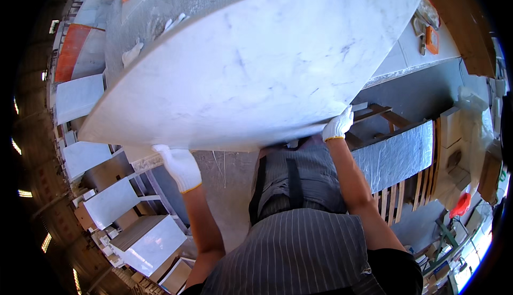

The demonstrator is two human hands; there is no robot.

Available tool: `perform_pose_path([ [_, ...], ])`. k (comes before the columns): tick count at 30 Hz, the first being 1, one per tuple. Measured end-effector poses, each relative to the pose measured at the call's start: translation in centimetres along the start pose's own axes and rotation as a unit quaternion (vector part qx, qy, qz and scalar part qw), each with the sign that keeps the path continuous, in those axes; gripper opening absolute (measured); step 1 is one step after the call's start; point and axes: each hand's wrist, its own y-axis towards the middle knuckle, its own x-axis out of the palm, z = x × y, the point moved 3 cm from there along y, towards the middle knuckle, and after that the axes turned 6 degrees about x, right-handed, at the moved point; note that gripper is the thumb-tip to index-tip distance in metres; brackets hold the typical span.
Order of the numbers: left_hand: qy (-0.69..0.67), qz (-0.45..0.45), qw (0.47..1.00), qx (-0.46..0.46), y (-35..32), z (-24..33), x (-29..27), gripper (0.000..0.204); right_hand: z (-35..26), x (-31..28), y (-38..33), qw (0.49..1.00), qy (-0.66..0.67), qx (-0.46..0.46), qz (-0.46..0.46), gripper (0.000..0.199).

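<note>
Both hands (pixel 180 165) seemingly gripping marble slab (pixel 251 65).

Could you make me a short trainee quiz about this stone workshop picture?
1. True or false: both hands wear white gloves.
2. Which hand grips the near edge of the white marble slab beside the wooden frame? A left hand B right hand
3. Fill in: the smaller stone panels stand leaning at the person's ____ side.

Key: 1 true. 2 B. 3 left.
</note>
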Motion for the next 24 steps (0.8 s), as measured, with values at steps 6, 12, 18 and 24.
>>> perform_pose_path([
  [6, 0.051, -0.082, 0.995, 0.009, 4.1, 6.5, 4.7, 0.066, -3.6, 1.6, -2.7, 0.999, -0.008, 0.015, -0.038, 0.034],
  [12, 0.013, -0.133, 0.989, -0.060, 11.1, 8.4, 6.2, 0.069, -7.5, 6.1, -8.0, 0.973, -0.230, -0.003, -0.020, 0.046],
  [18, -0.004, -0.175, 0.978, -0.112, 13.4, 5.4, 6.9, 0.072, -8.3, 7.5, -7.6, 0.976, -0.219, 0.004, -0.021, 0.044],
  [24, 0.043, -0.148, 0.984, -0.085, 13.5, 5.5, 7.1, 0.078, -7.7, 9.4, -7.5, 0.981, -0.192, 0.022, -0.027, 0.046],
])
